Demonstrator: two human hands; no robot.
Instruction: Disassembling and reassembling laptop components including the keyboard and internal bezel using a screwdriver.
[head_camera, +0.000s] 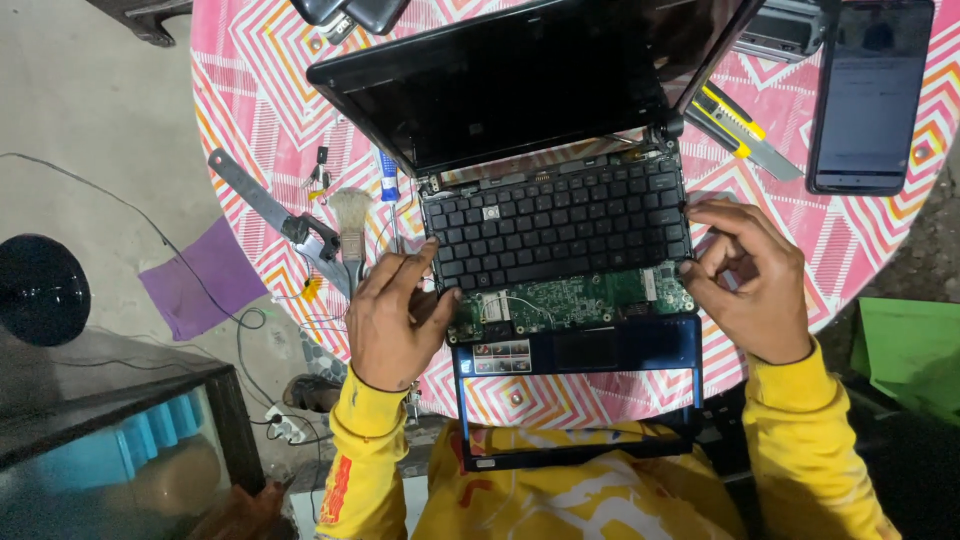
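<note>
The left hand (395, 315) is curling its fingers onto the lower left corner of the black keyboard (558, 225), thumb and fingertips pinching that edge. The right hand (748, 280) is touching the keyboard's lower right corner, its fingers bent and drawn together at the edge. The keyboard is sitting loose on a small black laptop (520, 90) near the middle of the round patterned tabletop (860, 240), the screen tilting back toward the far edge. Below the keyboard a green circuit board (570, 300) is showing, and a dark blue palm-rest frame (580, 350) is hanging over the near edge toward the person's yellow sleeves. A brush (350, 225) and metal tools are lying toward the left edge. A yellow utility knife (745, 130) and a dark tablet (868, 95) are lying toward the right edge.
</note>
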